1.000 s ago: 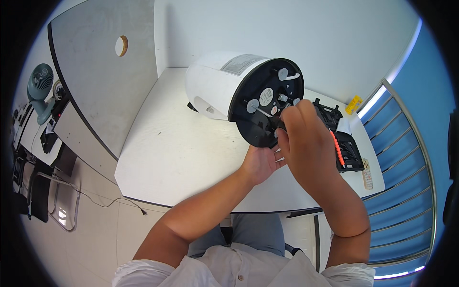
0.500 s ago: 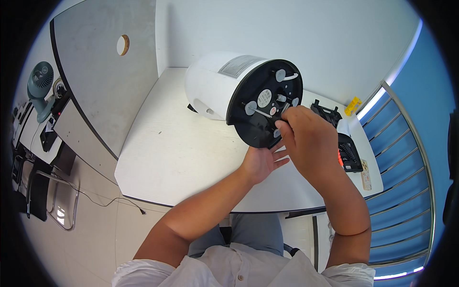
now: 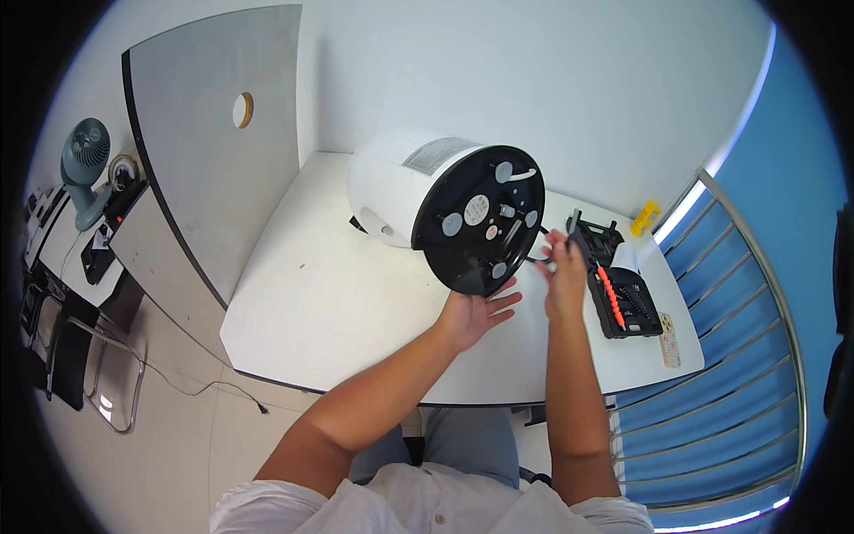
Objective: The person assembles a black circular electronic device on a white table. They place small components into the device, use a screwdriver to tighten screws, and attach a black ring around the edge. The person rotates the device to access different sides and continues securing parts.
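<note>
A white cylindrical appliance (image 3: 382, 191) lies tilted on its side on the table. Its round black base (image 3: 467, 254) faces me, with grey round feet, a white hook-like piece and metal fittings. My left hand (image 3: 476, 319) is under the base's lower rim, palm up, fingers stretched out and spread. To the right of the base, my right hand (image 3: 565, 276) is raised with curled fingers, just left of a black tool case (image 3: 632, 336). Something dark and grey shows at its fingertips; I cannot make out whether it is held or part of the case behind.
An orange flexible shaft (image 3: 610, 298) lies in the case. Beside it are a pale remote-like item (image 3: 669, 343) and a yellow piece (image 3: 644, 218). A metal railing (image 3: 783, 338) borders the table's right; a grey partition (image 3: 205, 151) stands left. A black cable (image 3: 540, 261) shows behind the base.
My right hand has left the base's fittings and moved right, to the tool case. The thin rod across the base no longer shows. My left hand stays under the rim; the view shifted slightly.
</note>
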The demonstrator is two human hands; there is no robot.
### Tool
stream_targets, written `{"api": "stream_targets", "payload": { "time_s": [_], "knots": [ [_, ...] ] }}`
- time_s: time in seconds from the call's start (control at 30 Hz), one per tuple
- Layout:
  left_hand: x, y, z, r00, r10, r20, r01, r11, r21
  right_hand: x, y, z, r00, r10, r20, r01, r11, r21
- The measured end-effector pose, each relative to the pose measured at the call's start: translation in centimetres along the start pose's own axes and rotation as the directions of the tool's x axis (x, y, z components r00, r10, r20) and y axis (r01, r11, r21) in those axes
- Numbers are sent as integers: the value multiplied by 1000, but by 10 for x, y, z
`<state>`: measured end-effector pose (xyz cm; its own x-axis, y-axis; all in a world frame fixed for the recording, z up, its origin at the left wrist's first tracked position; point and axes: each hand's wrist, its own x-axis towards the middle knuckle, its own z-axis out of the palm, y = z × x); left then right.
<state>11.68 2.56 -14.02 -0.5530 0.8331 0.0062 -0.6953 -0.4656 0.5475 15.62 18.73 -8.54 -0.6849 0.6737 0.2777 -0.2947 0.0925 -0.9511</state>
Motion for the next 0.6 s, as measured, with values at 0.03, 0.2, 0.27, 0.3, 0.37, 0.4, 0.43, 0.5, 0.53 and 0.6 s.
{"api": "stream_targets", "payload": {
  "time_s": [0.03, 0.2, 0.27, 0.3, 0.37, 0.4, 0.43, 0.5, 0.53, 0.6],
  "knots": [
    [-3, 1, 2, 998, 17, -54, -17, 1000, 11, 0, 8, 3, 989, 84, 126, -95, 992, 85],
    [1, -3, -11, 983, 62, -171, -52, 997, 64, -21, 10, 35, 956, 59, 287, -150, 939, 308],
    [2, -4, -8, 981, 67, -184, -53, 995, 80, -20, 12, 35, 954, 50, 295, -160, 919, 361],
    [3, -3, -7, 979, 71, -191, -54, 995, 89, -21, 13, 37, 955, 50, 294, -159, 919, 361],
    [1, -1, -12, 972, 89, -217, -57, 987, 149, -26, 14, 44, 950, 90, 298, -210, 892, 401],
    [0, 1, -14, 968, 101, -231, -59, 982, 179, -27, 15, 45, 952, 93, 293, -210, 892, 400],
    [-2, 0, -13, 957, 117, -267, -77, 985, 154, -27, 15, 45, 952, 94, 291, -208, 896, 391],
    [-2, 3, -18, 919, 163, -360, -77, 967, 241, -28, 16, 47, 958, 122, 261, -218, 899, 381],
    [-1, 6, -21, 896, 188, -401, -79, 959, 273, -29, 19, 46, 962, 144, 233, -225, 902, 368],
    [-9, 19, -7, 791, 304, -531, -103, 921, 375, -27, 23, 41, 969, 186, 160, -231, 911, 342]
  ]
}}
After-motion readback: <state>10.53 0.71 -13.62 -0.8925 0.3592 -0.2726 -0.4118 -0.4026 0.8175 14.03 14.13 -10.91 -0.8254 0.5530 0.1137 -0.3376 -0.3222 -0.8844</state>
